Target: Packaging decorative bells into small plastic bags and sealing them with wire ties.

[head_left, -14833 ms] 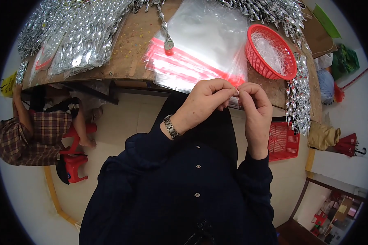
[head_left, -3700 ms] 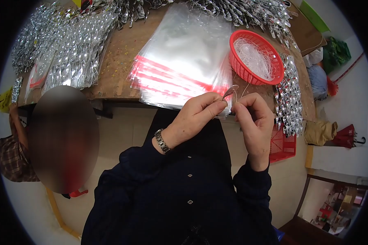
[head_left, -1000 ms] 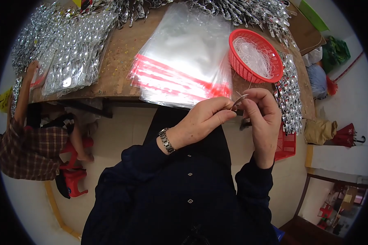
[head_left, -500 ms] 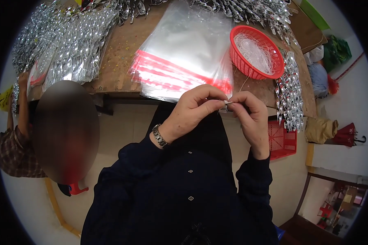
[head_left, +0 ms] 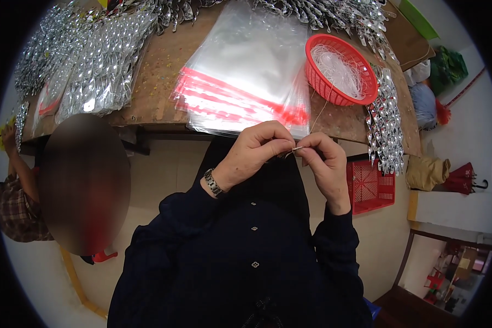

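Note:
My left hand (head_left: 257,148), with a metal watch (head_left: 213,183) on its wrist, pinches thumb and forefinger together in front of the table edge. Its fingertips meet those of my right hand (head_left: 327,167), which is pinched too. Between them shows a small, thin pale piece, too small to name. A fine thread (head_left: 317,117) runs from the red basket (head_left: 368,100) down to my right fingertips. Inside that basket lies a loose heap of white thread (head_left: 338,68). Just beyond my hands are clear plastic bags (head_left: 246,76) with red bands, fanned in a stack.
Strings of silver spiral ornaments (head_left: 385,126) hang over the table's right edge. More silver strands (head_left: 101,60) cover the left side of the wooden table (head_left: 161,71). A red crate (head_left: 372,188) stands below at right. Another person (head_left: 17,210) is at the left.
Both my hands have moved slightly down and left, still pinched together. The thread from the basket now looks straighter. The other person's hand has moved left, away from the silver strands.

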The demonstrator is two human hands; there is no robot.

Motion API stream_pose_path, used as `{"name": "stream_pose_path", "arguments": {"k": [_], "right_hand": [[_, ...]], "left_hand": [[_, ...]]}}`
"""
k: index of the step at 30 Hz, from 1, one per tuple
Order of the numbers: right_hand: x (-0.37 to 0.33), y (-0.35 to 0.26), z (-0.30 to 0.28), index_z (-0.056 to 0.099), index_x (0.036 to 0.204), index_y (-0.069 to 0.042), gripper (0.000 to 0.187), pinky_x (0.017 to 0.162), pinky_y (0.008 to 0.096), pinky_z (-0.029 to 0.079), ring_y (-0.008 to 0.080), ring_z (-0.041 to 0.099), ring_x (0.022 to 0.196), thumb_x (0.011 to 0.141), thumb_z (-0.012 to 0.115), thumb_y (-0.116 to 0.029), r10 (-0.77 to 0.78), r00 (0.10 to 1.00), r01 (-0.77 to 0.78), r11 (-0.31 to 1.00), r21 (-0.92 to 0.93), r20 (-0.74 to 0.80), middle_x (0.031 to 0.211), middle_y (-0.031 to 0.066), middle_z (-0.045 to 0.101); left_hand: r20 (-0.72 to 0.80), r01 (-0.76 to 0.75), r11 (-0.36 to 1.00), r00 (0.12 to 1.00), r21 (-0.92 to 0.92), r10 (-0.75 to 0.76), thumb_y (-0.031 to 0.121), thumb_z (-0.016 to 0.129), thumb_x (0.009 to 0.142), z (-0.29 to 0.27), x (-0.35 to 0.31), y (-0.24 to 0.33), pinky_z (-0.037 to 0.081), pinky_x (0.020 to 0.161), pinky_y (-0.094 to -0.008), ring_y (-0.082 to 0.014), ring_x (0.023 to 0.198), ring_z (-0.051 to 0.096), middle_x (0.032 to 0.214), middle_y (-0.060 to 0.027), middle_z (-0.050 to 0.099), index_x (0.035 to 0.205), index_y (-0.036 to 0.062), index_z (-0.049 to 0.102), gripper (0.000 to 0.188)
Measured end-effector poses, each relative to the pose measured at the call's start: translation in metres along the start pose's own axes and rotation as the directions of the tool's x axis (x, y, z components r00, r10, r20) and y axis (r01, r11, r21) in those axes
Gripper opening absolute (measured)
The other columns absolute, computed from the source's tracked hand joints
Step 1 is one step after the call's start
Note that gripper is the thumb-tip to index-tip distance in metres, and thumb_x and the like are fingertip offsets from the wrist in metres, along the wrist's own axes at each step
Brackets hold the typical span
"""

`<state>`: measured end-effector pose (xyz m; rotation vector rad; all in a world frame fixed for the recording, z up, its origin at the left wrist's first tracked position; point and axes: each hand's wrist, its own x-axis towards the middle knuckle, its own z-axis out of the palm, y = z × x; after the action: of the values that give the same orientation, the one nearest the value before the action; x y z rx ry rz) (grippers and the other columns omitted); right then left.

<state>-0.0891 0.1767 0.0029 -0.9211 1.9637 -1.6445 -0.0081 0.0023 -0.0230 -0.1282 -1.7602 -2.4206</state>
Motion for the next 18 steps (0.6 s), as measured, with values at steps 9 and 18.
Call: {"name": "stream_pose_path", "arguments": {"k": [9,18], "right_hand": [[-0.001,-0.013,-0.001,0.055,0.107,-0.001,0.018,0.060,0.0187,0.042,0.0055,0.053,0.068,0.089,0.057,-0.002,0.063,0.998,-0.063,0.995,-0.083,0.001,0.080,0.0020,0.060],[-0.005,-0.039,-0.033,0.056,0.108,-0.002,0.020,0.054,0.0185,0.036,0.0047,0.049,0.063,0.088,0.057,-0.005,0.221,0.960,-0.241,0.965,0.103,0.171,0.077,0.0032,0.060]], "left_hand": [[-0.041,-0.078,0.981,0.995,0.177,0.086,0.003,0.054,0.091,0.001,0.002,0.013,0.042,0.070,-0.0216,-0.0081,0.075,0.051,0.082,-0.0008,0.055,0.086,0.0000,0.057,0.007],[-0.246,-0.117,0.990,0.960,0.077,0.132,0.008,0.048,0.096,-0.013,0.005,0.042,0.043,0.065,-0.0194,-0.0064,0.074,0.055,0.088,-0.0032,0.062,0.090,0.0043,0.057,0.011]]}}
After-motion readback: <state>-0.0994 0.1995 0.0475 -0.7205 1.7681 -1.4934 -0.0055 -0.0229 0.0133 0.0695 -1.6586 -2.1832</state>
